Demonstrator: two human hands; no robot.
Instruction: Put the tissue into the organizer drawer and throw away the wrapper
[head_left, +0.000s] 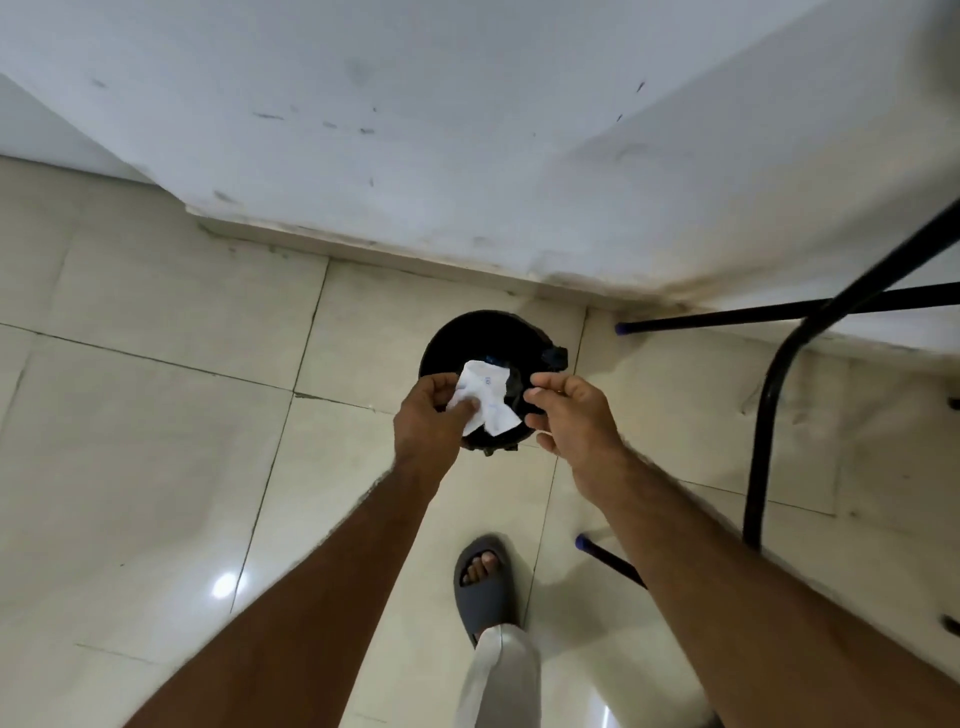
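Nearest the camera, one foot in a grey slide sandal (485, 587) stood on the pale floor tiles (156, 441), with open tiled floor to the left and black metal furniture legs (769, 431) close on the right. Beyond it, the left hand (434, 421) pinched the crumpled white wrapper (485, 397) between thumb and fingers directly above the black bin (480, 332), while the right hand (574, 410) hovered beside it, fingers loosely curled, holding nothing. The bin's black-lined interior was too dark to inspect; it stood near the scuffed white wall (415, 130).
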